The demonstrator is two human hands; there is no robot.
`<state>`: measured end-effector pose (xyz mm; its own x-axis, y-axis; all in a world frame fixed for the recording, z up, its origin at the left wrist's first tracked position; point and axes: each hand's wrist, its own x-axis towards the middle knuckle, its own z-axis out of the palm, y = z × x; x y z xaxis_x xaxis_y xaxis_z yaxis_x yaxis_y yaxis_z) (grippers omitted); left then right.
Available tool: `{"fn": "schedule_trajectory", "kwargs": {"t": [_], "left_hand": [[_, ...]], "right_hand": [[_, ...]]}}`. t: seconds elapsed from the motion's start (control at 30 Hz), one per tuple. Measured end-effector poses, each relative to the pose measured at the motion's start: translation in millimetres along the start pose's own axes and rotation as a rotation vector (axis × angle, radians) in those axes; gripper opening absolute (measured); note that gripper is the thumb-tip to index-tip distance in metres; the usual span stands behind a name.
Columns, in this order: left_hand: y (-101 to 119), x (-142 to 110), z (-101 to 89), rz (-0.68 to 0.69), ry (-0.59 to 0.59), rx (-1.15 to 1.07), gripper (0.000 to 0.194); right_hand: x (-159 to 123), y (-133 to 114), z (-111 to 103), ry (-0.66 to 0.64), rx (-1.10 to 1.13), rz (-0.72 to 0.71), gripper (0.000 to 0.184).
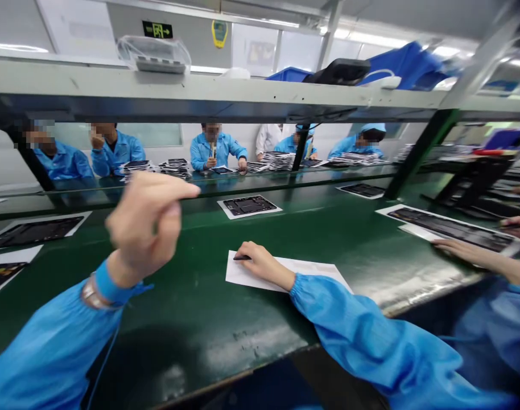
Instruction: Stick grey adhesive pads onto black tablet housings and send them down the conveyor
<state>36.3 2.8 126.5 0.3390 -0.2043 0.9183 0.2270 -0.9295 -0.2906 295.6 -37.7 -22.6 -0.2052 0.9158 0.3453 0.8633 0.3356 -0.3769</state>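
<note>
My left hand (pixel 147 222) is raised above the green bench (pixel 200 319), blurred by motion. Its fingers are curled, with the forefinger pointing right, and nothing shows in them. A blue strap (pixel 108 283) circles that wrist, and a thin cord hangs from it. My right hand (pixel 262 265) rests on a white sheet (pixel 315 270) lying on the bench. Its fingers are closed around a small thin black object (pixel 242 258), whose kind I cannot make out. Beyond the sheet lies a white-bordered panel with dark parts (pixel 249 206).
More dark panels lie at the left (pixel 38 230) and right (pixel 448 228). A co-worker's hand (pixel 465 250) rests by the right panel. Overhead runs a white shelf (pixel 226 91) on dark posts (pixel 422 154). Across the bench, several people in blue sit near stacked panels (pixel 279 160).
</note>
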Motion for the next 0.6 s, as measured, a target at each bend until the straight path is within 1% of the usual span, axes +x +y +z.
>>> {"fn": "schedule_trajectory", "kwargs": {"t": [0.03, 0.07, 0.1, 0.17, 0.2, 0.3, 0.4, 0.43, 0.5, 0.6], "left_hand": [[-4.7, -5.1, 11.0, 0.018, -0.072, 0.02, 0.026], [-11.1, -12.5, 25.5, 0.033, -0.206, 0.058, 0.028], [-19.3, -22.1, 42.7, 0.043, -0.385, 0.109, 0.028], [-39.3, -46.0, 81.6, 0.047, -0.795, 0.234, 0.031], [-50.4, -58.7, 101.6, 0.056, -0.878, 0.24, 0.032], [-84.8, -90.5, 157.7, 0.088, -0.99, 0.245, 0.037], [-117.1, -105.4, 204.7, 0.117, -1.046, 0.254, 0.03], [-127.0, -107.7, 218.3, 0.127, -1.056, 0.253, 0.028], [-144.8, -111.0, 242.5, 0.151, -1.07, 0.239, 0.031], [-166.3, -118.1, 271.6, 0.166, -1.094, 0.208, 0.031]], "right_hand": [[-1.9, -6.1, -0.6, -0.005, 0.012, -0.018, 0.022], [-4.2, -12.7, -1.1, -0.012, 0.024, -0.039, 0.022], [-6.8, -19.5, -1.5, -0.023, 0.034, -0.064, 0.021], [-12.8, -32.7, -1.8, -0.051, 0.049, -0.119, 0.021], [-16.3, -38.7, -1.8, -0.066, 0.051, -0.147, 0.021], [-27.6, -53.0, -1.3, -0.078, 0.038, -0.219, 0.02], [-38.6, -60.8, 0.8, -0.029, 0.021, -0.286, 0.013], [-41.4, -61.8, 2.4, -0.006, 0.019, -0.307, 0.012], [-44.7, -61.3, 7.9, 0.049, 0.007, -0.356, 0.01], [-44.4, -56.4, 22.5, 0.163, -0.05, -0.475, 0.01]]}}
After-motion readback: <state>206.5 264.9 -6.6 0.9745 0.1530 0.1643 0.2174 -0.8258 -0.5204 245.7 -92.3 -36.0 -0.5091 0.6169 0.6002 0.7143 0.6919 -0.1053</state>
